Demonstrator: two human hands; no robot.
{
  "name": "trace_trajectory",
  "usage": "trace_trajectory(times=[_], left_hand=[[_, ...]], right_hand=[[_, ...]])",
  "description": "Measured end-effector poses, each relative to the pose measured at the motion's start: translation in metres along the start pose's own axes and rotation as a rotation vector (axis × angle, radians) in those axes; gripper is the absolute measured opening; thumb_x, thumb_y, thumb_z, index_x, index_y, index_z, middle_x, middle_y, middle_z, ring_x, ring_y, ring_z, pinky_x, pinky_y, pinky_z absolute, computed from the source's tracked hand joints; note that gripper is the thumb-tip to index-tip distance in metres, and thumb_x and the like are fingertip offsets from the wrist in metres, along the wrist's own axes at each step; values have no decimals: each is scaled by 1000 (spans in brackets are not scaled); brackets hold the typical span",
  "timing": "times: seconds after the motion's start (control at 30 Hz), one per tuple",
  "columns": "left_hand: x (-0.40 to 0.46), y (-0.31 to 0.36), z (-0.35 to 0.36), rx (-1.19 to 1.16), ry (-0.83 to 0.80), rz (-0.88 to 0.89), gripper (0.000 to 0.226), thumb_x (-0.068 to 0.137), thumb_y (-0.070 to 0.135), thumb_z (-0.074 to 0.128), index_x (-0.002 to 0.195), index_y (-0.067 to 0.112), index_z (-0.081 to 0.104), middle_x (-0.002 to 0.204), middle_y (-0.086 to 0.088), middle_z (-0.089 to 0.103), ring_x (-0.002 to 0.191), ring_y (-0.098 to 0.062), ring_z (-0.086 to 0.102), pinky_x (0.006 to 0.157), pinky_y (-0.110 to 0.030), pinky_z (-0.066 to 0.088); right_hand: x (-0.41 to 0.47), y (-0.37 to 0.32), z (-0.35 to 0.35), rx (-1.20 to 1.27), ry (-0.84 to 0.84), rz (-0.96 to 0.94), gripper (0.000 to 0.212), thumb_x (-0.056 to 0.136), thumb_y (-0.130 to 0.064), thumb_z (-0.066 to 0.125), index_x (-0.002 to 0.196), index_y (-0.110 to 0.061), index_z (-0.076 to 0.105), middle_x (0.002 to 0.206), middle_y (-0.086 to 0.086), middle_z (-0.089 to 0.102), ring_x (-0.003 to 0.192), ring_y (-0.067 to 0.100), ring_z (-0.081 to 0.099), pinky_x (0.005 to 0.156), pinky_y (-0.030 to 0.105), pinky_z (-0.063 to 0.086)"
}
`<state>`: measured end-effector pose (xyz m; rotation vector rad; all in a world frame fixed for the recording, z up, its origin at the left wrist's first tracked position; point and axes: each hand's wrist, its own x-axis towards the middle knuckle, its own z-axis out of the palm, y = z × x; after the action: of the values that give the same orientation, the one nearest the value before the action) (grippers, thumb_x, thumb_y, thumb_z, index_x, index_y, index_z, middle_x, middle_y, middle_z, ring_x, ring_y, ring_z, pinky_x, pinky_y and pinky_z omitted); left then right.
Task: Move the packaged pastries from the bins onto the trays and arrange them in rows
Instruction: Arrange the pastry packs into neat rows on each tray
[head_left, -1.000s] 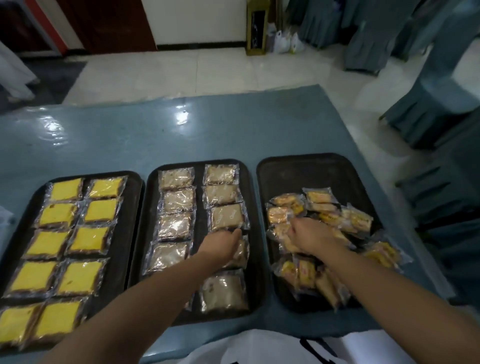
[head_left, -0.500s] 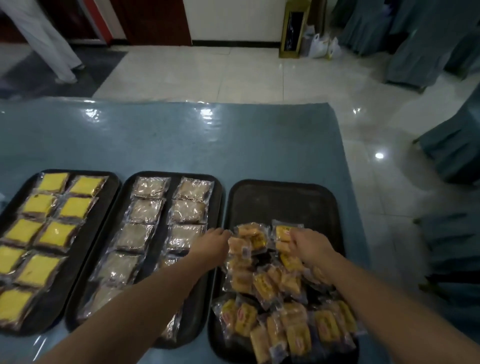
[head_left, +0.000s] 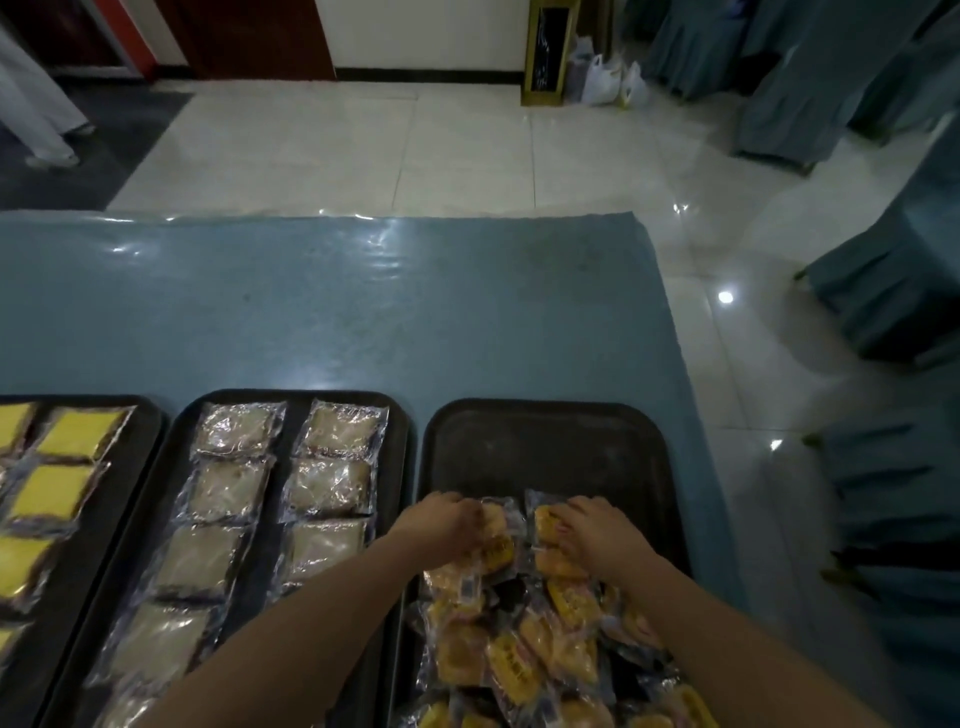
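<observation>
1. Right tray (head_left: 545, 447), lower right of the frame: black, its far half bare, its near half heaped with a loose pile of orange packaged pastries (head_left: 524, 654).
2. Left hand (head_left: 441, 525): at the far edge of the pile, fingers curled down onto a packet (head_left: 496, 519). Whether it actually grips the packet cannot be told.
3. Right hand (head_left: 592, 530): just beside the left, fingers curled over another orange packet (head_left: 543, 519) at the pile's far edge; grip likewise cannot be told.
4. Middle tray (head_left: 400, 415), lower centre: pale brown wrapped pastries (head_left: 332, 486) in two columns, lying flat.
5. Left tray (head_left: 150, 431), lower left edge: yellow wrapped pastries (head_left: 52, 491) in columns, partly out of view.
6. All three trays sit side by side on a blue-covered table (head_left: 337, 312).
7. Upper frame: white tiled floor (head_left: 415, 150); blue-draped chairs (head_left: 883, 291) at right.
</observation>
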<state>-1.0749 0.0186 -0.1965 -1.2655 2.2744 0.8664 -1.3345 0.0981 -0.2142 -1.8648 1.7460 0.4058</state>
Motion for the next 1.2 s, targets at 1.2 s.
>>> trace_trajectory(times=[1.2], left_hand=[[49, 3, -5, -125, 306, 15, 42, 105, 32, 37, 147, 32, 34, 112, -3, 65, 95, -18, 60, 84, -39, 55]], right_hand=[[26, 44, -1, 156, 404, 114, 58, 97, -58, 48, 145, -27, 43, 146, -3, 46, 135, 17, 40, 111, 38, 35]])
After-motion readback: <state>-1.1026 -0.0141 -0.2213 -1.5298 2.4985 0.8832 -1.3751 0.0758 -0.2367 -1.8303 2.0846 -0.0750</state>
